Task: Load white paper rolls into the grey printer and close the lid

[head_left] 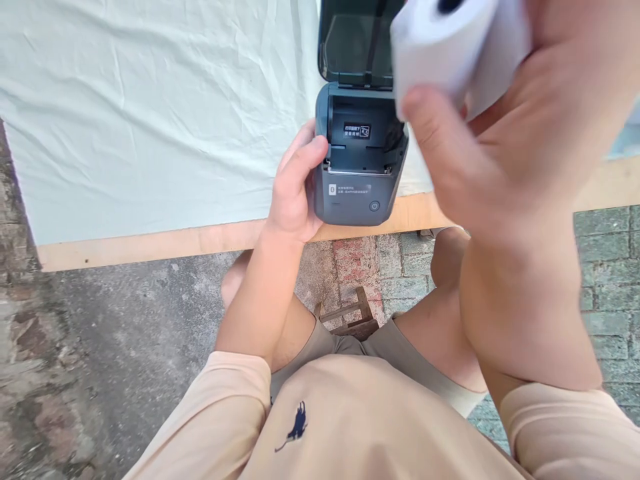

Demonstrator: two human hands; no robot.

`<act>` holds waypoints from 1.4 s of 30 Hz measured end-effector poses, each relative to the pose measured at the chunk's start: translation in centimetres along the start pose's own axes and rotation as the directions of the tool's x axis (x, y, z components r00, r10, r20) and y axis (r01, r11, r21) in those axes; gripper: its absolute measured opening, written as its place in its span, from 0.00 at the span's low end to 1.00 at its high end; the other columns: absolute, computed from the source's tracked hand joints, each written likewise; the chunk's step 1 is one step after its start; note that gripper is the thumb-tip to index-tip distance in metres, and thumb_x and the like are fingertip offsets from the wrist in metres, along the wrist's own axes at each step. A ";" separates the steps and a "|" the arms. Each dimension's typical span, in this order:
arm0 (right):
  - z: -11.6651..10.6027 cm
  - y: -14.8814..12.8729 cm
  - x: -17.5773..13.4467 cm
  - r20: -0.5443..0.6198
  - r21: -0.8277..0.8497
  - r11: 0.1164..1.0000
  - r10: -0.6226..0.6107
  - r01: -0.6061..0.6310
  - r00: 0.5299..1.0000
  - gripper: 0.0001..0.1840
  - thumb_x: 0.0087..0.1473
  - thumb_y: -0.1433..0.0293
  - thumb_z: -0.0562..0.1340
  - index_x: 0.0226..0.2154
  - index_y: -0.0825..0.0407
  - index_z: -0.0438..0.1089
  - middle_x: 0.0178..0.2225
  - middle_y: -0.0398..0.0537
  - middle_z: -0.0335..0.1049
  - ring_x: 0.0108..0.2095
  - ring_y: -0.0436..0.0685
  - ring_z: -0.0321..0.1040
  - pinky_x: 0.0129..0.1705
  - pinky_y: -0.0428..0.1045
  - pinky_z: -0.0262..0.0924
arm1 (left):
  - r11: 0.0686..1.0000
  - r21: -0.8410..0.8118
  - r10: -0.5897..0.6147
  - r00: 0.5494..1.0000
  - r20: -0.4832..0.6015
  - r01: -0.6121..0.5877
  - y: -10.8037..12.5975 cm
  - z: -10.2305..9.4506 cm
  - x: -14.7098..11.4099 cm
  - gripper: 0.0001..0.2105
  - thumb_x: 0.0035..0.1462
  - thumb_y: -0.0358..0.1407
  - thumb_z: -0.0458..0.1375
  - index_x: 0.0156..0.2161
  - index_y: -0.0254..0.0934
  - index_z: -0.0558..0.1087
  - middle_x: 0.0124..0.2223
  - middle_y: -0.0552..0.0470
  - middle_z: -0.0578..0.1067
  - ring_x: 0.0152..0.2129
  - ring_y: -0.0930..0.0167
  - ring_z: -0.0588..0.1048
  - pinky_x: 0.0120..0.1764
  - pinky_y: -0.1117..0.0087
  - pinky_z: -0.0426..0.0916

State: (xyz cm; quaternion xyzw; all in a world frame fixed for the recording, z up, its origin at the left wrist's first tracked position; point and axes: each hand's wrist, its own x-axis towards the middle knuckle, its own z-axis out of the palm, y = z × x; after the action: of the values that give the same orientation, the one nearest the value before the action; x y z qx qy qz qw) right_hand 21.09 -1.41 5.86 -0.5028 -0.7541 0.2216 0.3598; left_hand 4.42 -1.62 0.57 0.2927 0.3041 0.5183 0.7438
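A dark blue-grey label printer [354, 193] stands at the table's front edge, its dark see-through lid [353, 47] swung up and back. Inside the paper bay I see a small printed sticker and no roll. My left hand [296, 183] grips the printer's left side, thumb near the bay's rim. Raised close to the camera on the right, my right hand [495, 147] is closed around a white paper roll [435, 57] with a dark core hole. A second white surface shows behind that roll; whether it is another roll I cannot tell. The right fingers are partly hidden and blurred.
A pale, wrinkled cloth [150, 120] covers the table, with a bare wooden edge [150, 245] along the front. Below, a small wooden stool [357, 317] shows between my legs. The floor is grey concrete and paving bricks.
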 end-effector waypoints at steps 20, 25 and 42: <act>1.4 -1.8 0.7 0.203 -0.482 0.876 0.121 -0.009 0.972 0.13 0.53 0.69 0.58 0.42 0.45 0.70 0.44 0.43 0.71 0.45 0.61 0.69 0.42 0.55 0.60 | 0.998 0.066 0.023 1.000 0.009 -0.023 -0.1 0.2 -0.6 0.05 0.60 0.34 0.51 0.39 0.39 0.69 0.37 0.54 0.76 0.55 0.64 0.72 0.53 0.65 0.70; 1.5 -1.8 0.6 0.088 -0.458 0.888 0.102 -0.051 0.991 0.10 0.51 0.72 0.58 0.37 0.50 0.72 0.34 0.45 0.73 0.38 0.57 0.71 0.37 0.52 0.59 | 1.000 -0.004 0.015 1.000 -0.014 -0.015 -0.1 0.3 -0.6 0.06 0.59 0.35 0.53 0.41 0.40 0.68 0.33 0.55 0.74 0.48 0.66 0.76 0.50 0.65 0.72; 0.4 -0.9 -0.5 -0.219 -0.057 0.995 0.065 -0.079 0.974 0.08 0.59 0.66 0.55 0.40 0.48 0.66 0.45 0.44 0.69 0.43 0.51 0.67 0.37 0.48 0.59 | 0.994 0.100 0.048 0.997 0.064 -0.054 -0.1 -0.5 -0.9 0.17 0.47 0.29 0.60 0.45 0.42 0.68 0.42 0.50 0.77 0.58 0.59 0.67 0.56 0.59 0.69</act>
State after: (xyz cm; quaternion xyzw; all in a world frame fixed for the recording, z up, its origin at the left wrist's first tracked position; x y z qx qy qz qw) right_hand 20.35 -2.16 6.05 -0.5622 -0.6986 0.1537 0.4150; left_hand 3.81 -2.41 0.28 0.3535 0.2996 0.5119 0.7233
